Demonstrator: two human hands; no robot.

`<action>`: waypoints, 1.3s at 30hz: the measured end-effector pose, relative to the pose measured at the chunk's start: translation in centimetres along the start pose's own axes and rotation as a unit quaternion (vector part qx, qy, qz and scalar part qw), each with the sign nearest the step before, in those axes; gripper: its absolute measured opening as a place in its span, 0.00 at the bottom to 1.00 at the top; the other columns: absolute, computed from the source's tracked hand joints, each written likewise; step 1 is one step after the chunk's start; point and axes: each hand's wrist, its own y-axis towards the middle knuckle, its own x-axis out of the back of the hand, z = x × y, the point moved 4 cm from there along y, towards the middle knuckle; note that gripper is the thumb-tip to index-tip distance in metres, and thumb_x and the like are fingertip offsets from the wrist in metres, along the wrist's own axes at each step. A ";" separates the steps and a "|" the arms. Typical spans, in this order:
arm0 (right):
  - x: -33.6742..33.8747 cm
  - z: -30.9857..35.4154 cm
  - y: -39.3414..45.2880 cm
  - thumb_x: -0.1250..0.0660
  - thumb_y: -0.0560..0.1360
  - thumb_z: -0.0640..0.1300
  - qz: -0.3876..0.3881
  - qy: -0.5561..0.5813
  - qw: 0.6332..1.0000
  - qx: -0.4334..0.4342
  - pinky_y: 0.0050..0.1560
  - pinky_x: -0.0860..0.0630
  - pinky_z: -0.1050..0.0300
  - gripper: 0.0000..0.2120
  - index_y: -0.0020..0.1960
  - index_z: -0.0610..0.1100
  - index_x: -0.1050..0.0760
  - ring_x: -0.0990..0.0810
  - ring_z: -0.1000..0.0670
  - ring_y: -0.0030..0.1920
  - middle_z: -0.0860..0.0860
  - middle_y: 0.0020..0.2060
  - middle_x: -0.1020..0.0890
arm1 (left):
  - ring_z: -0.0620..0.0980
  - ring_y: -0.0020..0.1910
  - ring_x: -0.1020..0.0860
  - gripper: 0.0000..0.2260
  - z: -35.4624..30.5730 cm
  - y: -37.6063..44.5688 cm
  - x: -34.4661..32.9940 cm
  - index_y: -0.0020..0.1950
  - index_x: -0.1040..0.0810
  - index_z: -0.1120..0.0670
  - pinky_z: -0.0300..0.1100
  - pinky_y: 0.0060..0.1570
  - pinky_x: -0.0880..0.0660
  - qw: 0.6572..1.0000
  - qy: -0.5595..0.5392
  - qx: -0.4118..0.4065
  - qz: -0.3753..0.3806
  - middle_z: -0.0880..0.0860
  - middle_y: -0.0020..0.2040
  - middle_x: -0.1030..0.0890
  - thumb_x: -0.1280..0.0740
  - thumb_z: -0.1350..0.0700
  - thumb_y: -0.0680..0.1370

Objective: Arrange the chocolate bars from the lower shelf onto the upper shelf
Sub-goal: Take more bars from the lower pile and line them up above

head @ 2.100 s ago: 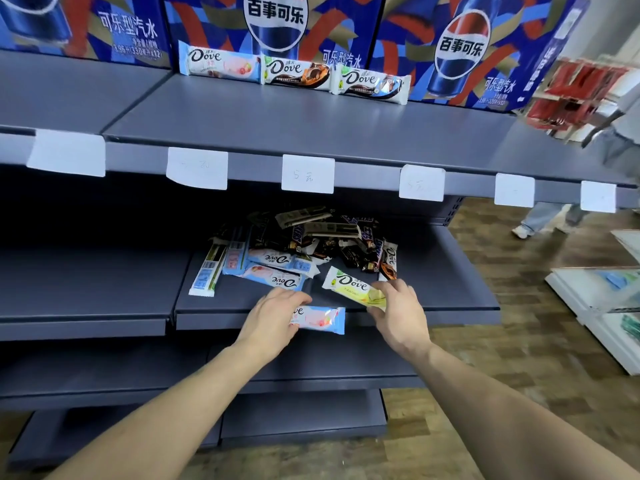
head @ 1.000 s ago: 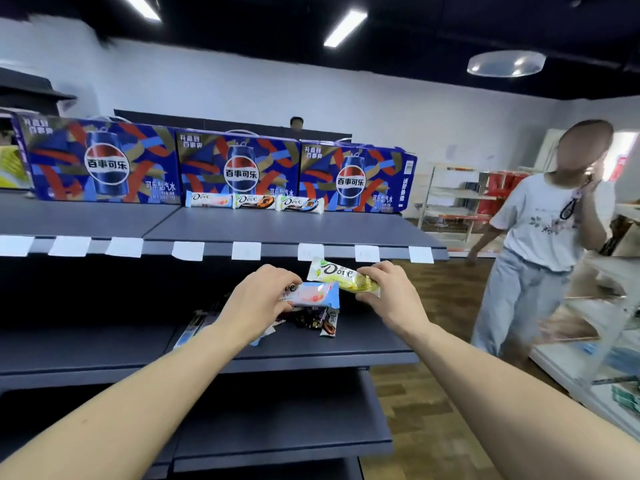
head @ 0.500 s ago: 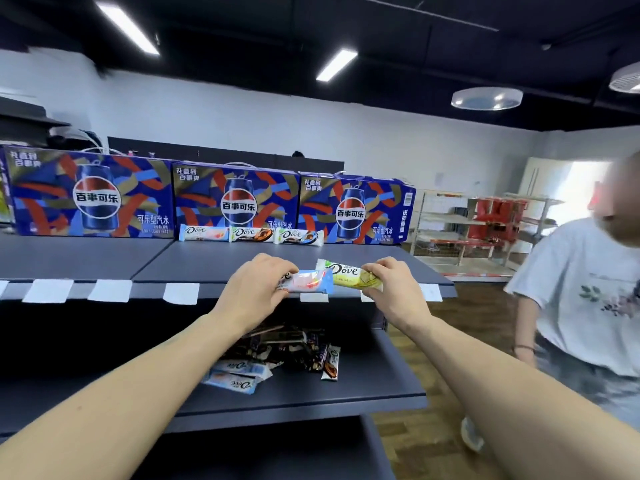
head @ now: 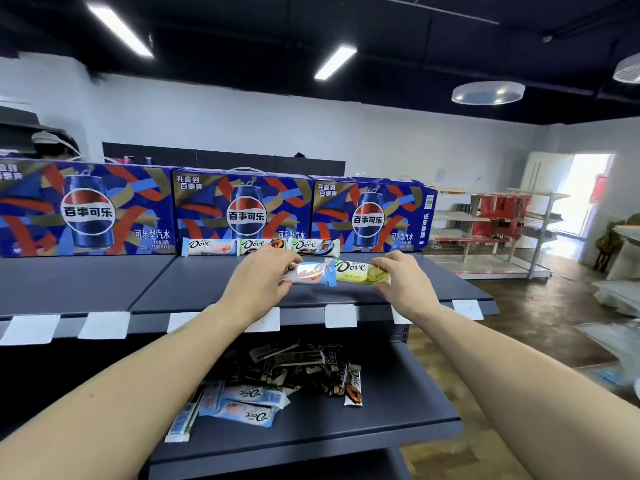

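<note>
My left hand (head: 259, 277) grips a pink-and-blue Dove bar (head: 310, 273) just above the upper shelf (head: 214, 282). Beside it, my right hand (head: 403, 280) pinches a yellow-green Dove bar (head: 358, 271); the two bars nearly touch end to end. Three Dove bars (head: 259, 246) stand in a row at the back of the upper shelf, against the blue boxes. On the lower shelf (head: 398, 410) lies a loose pile of chocolate bars (head: 277, 382), light-blue Dove ones in front and dark wrappers behind.
Three blue Pepsi cartons (head: 242, 211) line the back of the upper shelf. White price tags (head: 341, 315) hang along its front edge. Another shelf unit with red goods (head: 498, 216) stands at the right, past a wooden floor.
Both hands lifted their bars from the lower shelf up to over the upper shelf. The view tilted upward, and the person seen at the right is out of view.
</note>
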 end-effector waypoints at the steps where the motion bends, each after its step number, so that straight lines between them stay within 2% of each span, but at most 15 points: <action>1: -0.2 0.0 0.4 0.29 0.75 0.45 0.001 0.000 1.000 -0.001 0.59 0.29 0.51 0.22 0.68 0.49 0.27 0.33 0.48 0.65 0.52 0.63 0.27 | 0.51 0.59 0.26 0.18 0.2 0.3 -0.1 0.62 0.23 0.51 0.44 0.54 0.28 1.000 0.002 -0.001 0.000 0.48 0.58 0.20 0.29 0.59 0.73; 13: -1.3 -4.7 4.7 0.26 0.73 0.47 0.022 -0.002 1.000 0.004 0.61 0.28 0.49 0.23 0.67 0.50 0.25 0.32 0.48 0.64 0.52 0.63 0.26 | 0.50 0.59 0.27 0.20 0.4 4.7 -4.1 0.63 0.25 0.49 0.44 0.56 0.30 0.999 0.029 0.004 0.024 0.48 0.58 0.21 0.29 0.58 0.72; 16: -1.2 -7.4 5.7 0.25 0.71 0.47 0.026 0.004 1.000 0.009 0.60 0.27 0.49 0.24 0.66 0.50 0.25 0.30 0.47 0.62 0.51 0.60 0.24 | 0.50 0.60 0.27 0.20 -0.8 6.3 -5.8 0.64 0.25 0.49 0.44 0.55 0.30 0.999 0.037 0.009 0.026 0.47 0.59 0.21 0.28 0.57 0.73; 22: -0.7 -14.1 8.4 0.23 0.68 0.49 0.025 0.013 0.999 0.041 0.56 0.28 0.53 0.24 0.63 0.49 0.22 0.27 0.47 0.58 0.51 0.57 0.22 | 0.52 0.56 0.26 0.18 -4.5 10.3 -9.7 0.62 0.24 0.50 0.47 0.51 0.27 0.998 0.046 0.025 0.025 0.49 0.57 0.20 0.28 0.57 0.73; 30: -1.4 -22.9 11.2 0.24 0.70 0.51 0.051 0.051 0.996 0.049 0.62 0.26 0.50 0.26 0.66 0.50 0.24 0.29 0.47 0.65 0.50 0.61 0.23 | 0.49 0.54 0.27 0.16 -9.0 14.6 -15.1 0.59 0.25 0.46 0.48 0.48 0.26 0.995 0.067 0.063 0.040 0.46 0.54 0.21 0.28 0.56 0.73; 39: -3.9 -27.4 13.7 0.26 0.73 0.50 0.061 0.058 0.996 0.041 0.63 0.26 0.51 0.25 0.68 0.51 0.27 0.33 0.49 0.67 0.51 0.64 0.26 | 0.49 0.55 0.27 0.16 -9.9 17.7 -17.9 0.59 0.25 0.47 0.47 0.48 0.26 0.992 0.087 0.074 0.052 0.46 0.55 0.22 0.27 0.55 0.73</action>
